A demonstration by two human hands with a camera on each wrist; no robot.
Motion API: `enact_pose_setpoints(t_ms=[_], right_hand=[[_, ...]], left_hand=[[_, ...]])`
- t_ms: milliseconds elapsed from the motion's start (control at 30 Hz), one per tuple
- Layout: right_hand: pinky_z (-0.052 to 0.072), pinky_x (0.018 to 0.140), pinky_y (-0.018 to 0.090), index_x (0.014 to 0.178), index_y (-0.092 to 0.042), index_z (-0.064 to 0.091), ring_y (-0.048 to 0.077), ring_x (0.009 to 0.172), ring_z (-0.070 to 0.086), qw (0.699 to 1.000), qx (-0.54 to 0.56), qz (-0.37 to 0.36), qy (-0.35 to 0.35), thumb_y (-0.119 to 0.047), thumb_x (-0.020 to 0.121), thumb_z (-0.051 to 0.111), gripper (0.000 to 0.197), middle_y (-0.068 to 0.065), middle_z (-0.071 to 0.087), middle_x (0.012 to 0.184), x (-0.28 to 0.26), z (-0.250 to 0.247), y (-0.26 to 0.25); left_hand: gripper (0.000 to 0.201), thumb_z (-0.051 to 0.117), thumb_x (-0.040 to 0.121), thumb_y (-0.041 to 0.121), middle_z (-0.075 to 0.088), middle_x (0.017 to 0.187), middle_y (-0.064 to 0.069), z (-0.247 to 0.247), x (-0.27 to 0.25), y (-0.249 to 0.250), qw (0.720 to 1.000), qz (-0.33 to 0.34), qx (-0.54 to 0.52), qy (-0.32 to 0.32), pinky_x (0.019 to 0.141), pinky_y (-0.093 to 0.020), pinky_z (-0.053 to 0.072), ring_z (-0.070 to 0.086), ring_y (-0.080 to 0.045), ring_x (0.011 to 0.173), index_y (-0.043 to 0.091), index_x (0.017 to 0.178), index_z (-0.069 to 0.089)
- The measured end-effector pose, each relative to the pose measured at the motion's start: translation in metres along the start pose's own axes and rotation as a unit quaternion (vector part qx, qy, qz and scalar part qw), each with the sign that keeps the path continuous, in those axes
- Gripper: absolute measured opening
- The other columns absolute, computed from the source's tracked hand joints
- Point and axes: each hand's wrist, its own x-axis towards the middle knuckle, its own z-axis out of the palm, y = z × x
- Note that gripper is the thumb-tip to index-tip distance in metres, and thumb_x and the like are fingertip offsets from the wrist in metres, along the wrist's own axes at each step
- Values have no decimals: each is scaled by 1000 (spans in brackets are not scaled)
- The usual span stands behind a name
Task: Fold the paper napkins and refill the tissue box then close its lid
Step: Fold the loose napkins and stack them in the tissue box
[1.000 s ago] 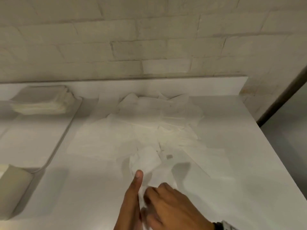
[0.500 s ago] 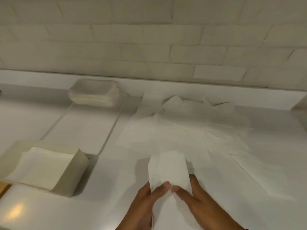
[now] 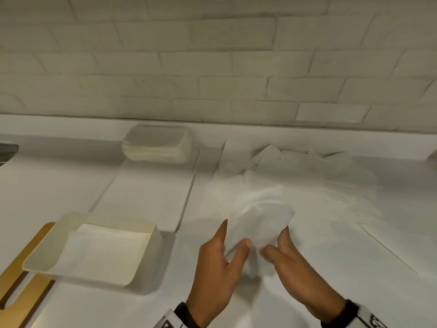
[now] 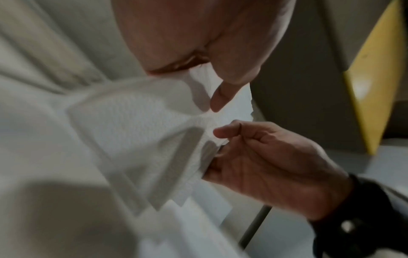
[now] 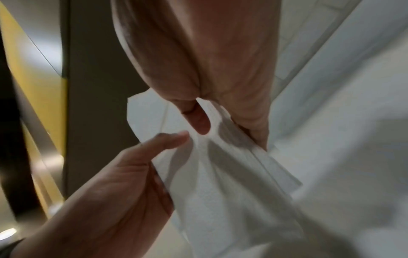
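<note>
Both hands are pinching one folded paper napkin (image 3: 257, 229) above the counter (image 3: 354, 268): the left hand (image 3: 220, 263) with thumb over its left edge, the right hand (image 3: 290, 263) gripping its right edge, long axis pointing away from the person. Lying off to the left, nearer the left hand, the open tissue box (image 3: 142, 259) is already holding white napkins; loose napkins (image 3: 307, 181) are lying beyond.

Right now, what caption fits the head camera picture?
Both hands, left hand and right hand, hold a paper napkin beside the open tissue box.
</note>
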Motion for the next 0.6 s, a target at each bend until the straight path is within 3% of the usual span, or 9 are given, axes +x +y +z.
enact_pose_setpoints(t_ms=[100,233,300,400,467,600], right_hand=[[41,97,9,125,-66,10,-19,114,50,999,-47,-4,19,-6,99,41,73,-31,47,134,-4,11,14],[47,90,10,114,-70,27,-10,111,56,989,-82,-84,86,-13,102,44,60,-33,58,116,-5,16,-8],[47,89,9,111,-72,29,-9,111,58,984,-80,-115,108,-16,101,45,59,-33,59,116,-5,18,-17],[48,89,14,107,-73,26,-3,108,63,986,-113,-90,84,-13,100,46,64,-28,63,113,-3,22,-1],[51,86,18,103,-68,28,4,101,66,985,-146,-52,76,-9,99,47,62,-15,67,104,-2,25,16],[55,77,23,101,-52,38,8,93,68,981,-161,-63,92,-17,101,46,37,-9,66,102,-2,26,16]], left_hand=[[33,64,98,15,73,112,27,-1,-8,-14,999,-33,1,4,94,-22,56,68,3,108,39,121,62],[27,64,96,17,74,106,29,-5,-4,1,999,17,-22,29,86,-12,54,69,6,103,37,114,65],[28,67,93,17,74,104,27,-8,-2,3,998,39,-21,39,82,-10,53,70,5,100,35,114,66],[33,71,92,18,72,106,31,-11,-6,-11,1000,11,8,25,78,-9,51,68,6,99,44,112,67],[40,69,93,17,69,105,36,-10,-10,-19,999,-32,16,8,81,-8,51,66,10,100,55,105,67],[24,62,98,25,72,93,34,-7,-7,-13,999,-20,31,33,76,-9,51,69,9,90,49,100,64]])
